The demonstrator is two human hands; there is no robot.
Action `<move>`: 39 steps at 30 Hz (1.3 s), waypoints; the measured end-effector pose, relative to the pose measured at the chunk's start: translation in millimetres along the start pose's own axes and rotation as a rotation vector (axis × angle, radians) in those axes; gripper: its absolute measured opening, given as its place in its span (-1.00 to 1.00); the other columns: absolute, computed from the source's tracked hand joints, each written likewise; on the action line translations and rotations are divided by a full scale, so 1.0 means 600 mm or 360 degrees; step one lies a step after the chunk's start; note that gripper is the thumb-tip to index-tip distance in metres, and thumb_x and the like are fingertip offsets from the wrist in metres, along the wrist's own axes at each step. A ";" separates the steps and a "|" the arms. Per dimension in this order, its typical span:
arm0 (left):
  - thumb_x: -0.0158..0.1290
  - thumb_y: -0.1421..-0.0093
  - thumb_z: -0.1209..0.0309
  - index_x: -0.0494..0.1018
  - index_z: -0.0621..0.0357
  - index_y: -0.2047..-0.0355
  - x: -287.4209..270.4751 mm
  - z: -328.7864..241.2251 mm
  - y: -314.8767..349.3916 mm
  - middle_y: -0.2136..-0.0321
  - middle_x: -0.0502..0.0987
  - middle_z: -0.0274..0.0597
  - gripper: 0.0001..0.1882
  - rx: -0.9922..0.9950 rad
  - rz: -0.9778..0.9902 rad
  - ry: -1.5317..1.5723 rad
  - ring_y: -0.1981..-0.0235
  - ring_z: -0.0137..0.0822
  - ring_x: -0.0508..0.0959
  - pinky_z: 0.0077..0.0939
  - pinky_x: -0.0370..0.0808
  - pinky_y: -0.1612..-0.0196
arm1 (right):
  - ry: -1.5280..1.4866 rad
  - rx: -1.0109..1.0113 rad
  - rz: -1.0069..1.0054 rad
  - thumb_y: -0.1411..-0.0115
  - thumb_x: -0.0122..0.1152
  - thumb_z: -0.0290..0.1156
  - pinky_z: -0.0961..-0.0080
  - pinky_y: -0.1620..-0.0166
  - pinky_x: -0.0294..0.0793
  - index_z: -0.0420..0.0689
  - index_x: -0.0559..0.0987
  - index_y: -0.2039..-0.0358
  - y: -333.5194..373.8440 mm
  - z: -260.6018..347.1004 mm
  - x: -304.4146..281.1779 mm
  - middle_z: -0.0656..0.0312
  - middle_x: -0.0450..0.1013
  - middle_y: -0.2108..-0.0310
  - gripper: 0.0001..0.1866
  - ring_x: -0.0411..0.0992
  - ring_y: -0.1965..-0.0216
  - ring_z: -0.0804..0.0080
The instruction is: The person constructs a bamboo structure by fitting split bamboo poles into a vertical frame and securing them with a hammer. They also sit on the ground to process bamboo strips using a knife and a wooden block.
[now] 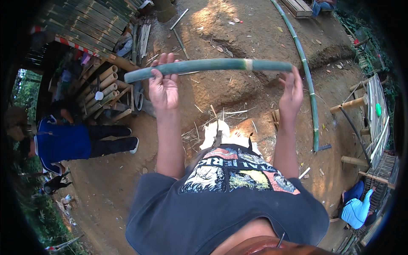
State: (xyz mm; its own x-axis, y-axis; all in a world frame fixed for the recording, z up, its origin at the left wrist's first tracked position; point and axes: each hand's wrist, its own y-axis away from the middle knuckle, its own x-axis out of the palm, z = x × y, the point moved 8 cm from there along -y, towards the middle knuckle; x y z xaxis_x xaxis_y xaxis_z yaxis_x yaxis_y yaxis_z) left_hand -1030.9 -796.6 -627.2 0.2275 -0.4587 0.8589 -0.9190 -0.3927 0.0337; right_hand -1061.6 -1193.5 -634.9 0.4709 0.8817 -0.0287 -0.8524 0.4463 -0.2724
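A green bamboo pole (204, 65) with a pale ring near its right end is raised crosswise in front of me. My left hand (165, 90) holds it near the left end, palm turned up, with the thumb on the near side and the fingers behind. At the other end, my right hand (292, 91) is held upright with its fingers stretched out. Its fingertips are by the pole's right tip; whether they press on it I cannot tell.
A long green bamboo pole (305, 63) lies on the dirt ground at right. Cut bamboo lengths (108, 78) are stacked at left, near a person in blue (63, 138). Another person in light blue (356, 211) is by slatted bamboo at lower right. Wood slivers litter the ground ahead.
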 end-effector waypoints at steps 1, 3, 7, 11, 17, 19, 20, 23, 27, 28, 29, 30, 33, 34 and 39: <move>-0.13 -0.46 0.36 0.29 0.24 -0.12 -0.003 0.000 -0.031 -0.21 0.42 0.18 -0.69 0.0073 -0.0013 0.0037 -0.34 0.15 0.33 0.22 0.30 -0.41 | -0.0762 0.0329 0.0078 -0.48 0.08 -0.18 0.31 -0.07 0.61 -0.35 0.32 -0.29 -0.045 -0.010 0.052 -0.03 0.31 -0.16 -0.44 0.52 -0.07 0.15; -0.12 -0.45 0.37 0.30 0.25 -0.15 -0.044 0.003 -0.094 -0.25 0.39 0.13 -0.67 0.0145 -0.0038 0.0099 -0.36 0.11 0.31 0.17 0.27 -0.44 | -0.0875 0.0423 -0.0071 -0.46 0.11 -0.24 0.34 -0.06 0.61 -0.33 0.36 -0.23 -0.130 -0.041 0.104 -0.05 0.29 -0.21 -0.51 0.53 -0.05 0.20; -0.11 -0.43 0.43 0.32 0.33 -0.21 -0.097 0.042 -0.228 -0.35 0.30 0.02 -0.61 0.0116 -0.0158 0.0494 -0.41 0.03 0.23 0.05 0.22 -0.49 | -0.1062 0.0522 0.0117 -0.40 0.22 -0.33 0.45 0.11 0.65 -0.22 0.54 -0.01 -0.292 -0.079 0.263 0.15 0.55 0.04 -0.72 0.60 0.11 0.35; -0.16 -0.46 0.43 0.30 0.32 -0.22 -0.153 0.102 -0.389 -0.34 0.33 -0.03 -0.62 0.0050 -0.0085 0.0788 -0.41 0.00 0.24 -0.03 0.25 -0.48 | -0.0959 0.0473 0.0326 -0.37 0.25 -0.35 0.49 0.22 0.64 -0.20 0.66 0.09 -0.440 -0.093 0.426 0.21 0.64 0.27 -0.79 0.62 0.25 0.45; 0.04 -0.39 0.44 0.26 0.21 -0.29 -0.175 0.223 -0.617 -0.19 0.44 0.06 -0.51 -0.0603 -0.1323 0.0260 -0.18 0.01 0.47 0.01 0.44 -0.28 | -0.0846 0.0104 0.0708 -0.25 0.38 -0.54 0.64 0.21 0.60 -0.30 0.69 0.08 -0.649 -0.038 0.647 0.16 0.67 0.27 -0.77 0.59 0.27 0.56; 0.08 -0.38 0.42 0.23 0.10 -0.32 -0.146 0.212 -0.644 -0.16 0.45 0.04 -0.46 -0.0564 -0.1581 -0.0580 -0.10 -0.03 0.53 -0.09 0.54 -0.16 | -0.0739 0.0000 0.0815 -0.21 0.39 -0.59 0.64 0.18 0.60 -0.30 0.70 0.10 -0.693 -0.003 0.700 0.14 0.67 0.26 -0.77 0.60 0.26 0.55; 0.10 -0.37 0.40 0.21 0.06 -0.34 -0.132 0.205 -0.687 -0.19 0.42 0.04 -0.44 -0.0446 -0.1342 -0.1063 -0.10 -0.07 0.52 -0.16 0.55 -0.11 | -0.0685 -0.0058 0.0872 -0.19 0.40 -0.62 0.64 0.16 0.61 -0.30 0.71 0.11 -0.715 0.015 0.727 0.14 0.68 0.25 -0.77 0.61 0.25 0.54; 0.11 -0.39 0.34 0.29 0.20 -0.28 0.145 0.207 -0.822 -0.24 0.39 -0.03 -0.49 0.0325 -0.0047 -0.1733 -0.30 -0.17 0.36 -0.24 0.34 -0.30 | -0.0571 -0.0294 0.0933 -0.16 0.41 -0.65 0.63 0.15 0.62 -0.29 0.72 0.15 -0.772 0.036 0.788 0.12 0.68 0.25 -0.78 0.62 0.25 0.54; 0.16 -0.34 0.45 0.41 0.26 -0.13 0.357 0.262 -0.926 0.02 0.59 0.01 -0.62 0.0716 0.0665 -0.2016 -0.10 -0.28 0.56 -0.32 0.48 -0.15 | -0.0451 -0.0468 0.1014 -0.13 0.40 -0.67 0.60 0.21 0.63 -0.27 0.74 0.17 -0.867 0.030 0.892 0.12 0.69 0.29 -0.78 0.63 0.30 0.53; 0.15 -0.34 0.48 0.42 0.28 -0.09 0.358 0.280 -0.961 0.07 0.61 -0.01 -0.65 0.0623 0.0655 -0.1874 -0.03 -0.30 0.59 -0.35 0.51 -0.09 | -0.0436 -0.0522 0.1020 -0.13 0.40 -0.67 0.61 0.22 0.63 -0.27 0.74 0.18 -0.892 0.034 0.916 0.12 0.69 0.30 -0.78 0.63 0.32 0.53; 0.15 -0.33 0.50 0.43 0.29 -0.05 0.355 0.297 -0.996 0.13 0.63 -0.04 -0.69 0.0534 0.0644 -0.1731 0.03 -0.31 0.62 -0.38 0.55 -0.03 | -0.0422 -0.0576 0.1027 -0.12 0.40 -0.67 0.61 0.24 0.62 -0.27 0.74 0.18 -0.914 0.035 0.936 0.12 0.69 0.31 -0.78 0.63 0.33 0.52; 0.15 -0.33 0.53 0.45 0.30 -0.01 0.360 0.310 -1.037 0.19 0.64 -0.06 -0.73 0.0465 0.0647 -0.1586 0.09 -0.33 0.65 -0.41 0.58 0.03 | -0.0473 -0.0475 0.1034 -0.12 0.40 -0.67 0.61 0.25 0.61 -0.26 0.74 0.18 -0.943 0.025 0.959 0.13 0.69 0.31 -0.78 0.63 0.33 0.52; 0.11 -0.33 0.61 0.45 0.30 0.03 0.373 0.323 -1.125 0.28 0.66 -0.15 -0.79 0.0461 0.0643 -0.1340 0.23 -0.40 0.68 -0.48 0.62 0.13 | -0.0606 -0.0509 0.1068 -0.11 0.40 -0.67 0.62 0.28 0.58 -0.27 0.74 0.20 -1.020 0.015 1.023 0.16 0.69 0.34 -0.79 0.62 0.37 0.51; 0.11 -0.33 0.63 0.45 0.29 0.03 0.375 0.323 -1.147 0.28 0.66 -0.15 -0.78 0.0401 0.0621 -0.1301 0.22 -0.42 0.68 -0.48 0.62 0.12 | -0.0614 -0.0546 0.1037 -0.11 0.40 -0.67 0.60 0.29 0.58 -0.25 0.74 0.18 -1.040 0.011 1.044 0.18 0.68 0.35 -0.77 0.60 0.37 0.52; 0.19 -0.26 0.65 0.54 0.26 0.19 0.422 0.262 -1.288 0.28 0.69 -0.13 -0.86 0.0882 0.0493 -0.1639 0.21 -0.40 0.68 -0.49 0.63 0.15 | -0.0837 -0.0657 0.1321 -0.11 0.39 -0.66 0.53 0.16 0.57 -0.19 0.75 0.18 -1.134 0.036 1.176 0.17 0.65 0.23 -0.76 0.59 0.20 0.46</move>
State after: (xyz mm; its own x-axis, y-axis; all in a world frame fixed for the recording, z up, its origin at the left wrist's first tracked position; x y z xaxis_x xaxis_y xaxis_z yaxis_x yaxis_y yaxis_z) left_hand -212.4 -734.4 -515.7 0.4034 -0.9147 -0.0265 -0.7749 -0.3261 -0.5416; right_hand -154.1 -871.8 -448.7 -0.4638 0.8852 0.0370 -0.6718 -0.3241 -0.6660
